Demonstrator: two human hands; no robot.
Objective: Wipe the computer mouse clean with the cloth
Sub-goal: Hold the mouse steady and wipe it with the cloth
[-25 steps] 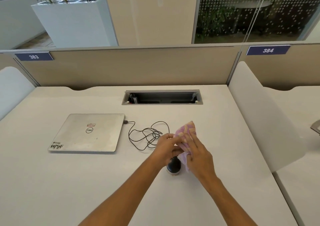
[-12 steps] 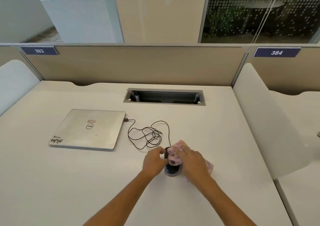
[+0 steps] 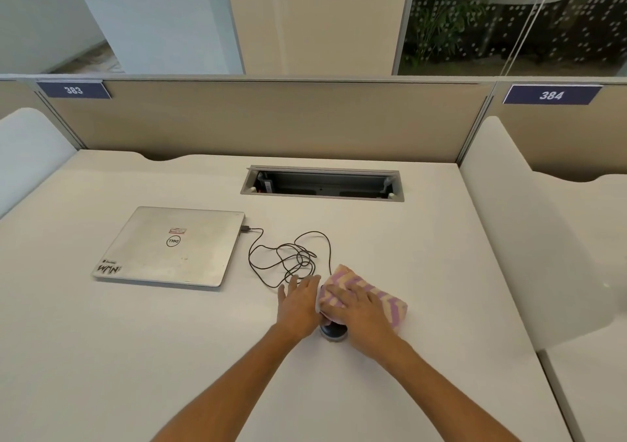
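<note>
View from the head camera over a white desk. The computer mouse lies on the desk between my two hands; I see only its dark near end, the rest being covered. My right hand lies flat, fingers extended, pressing the pink-and-cream striped cloth down over the top of the mouse; the cloth spreads out past the hand to the right. My left hand rests open, fingers forward, against the left side of the mouse, gripping nothing that I can see. The mouse's black cable lies in loose loops just beyond the hands and runs to a closed silver laptop on the left.
</note>
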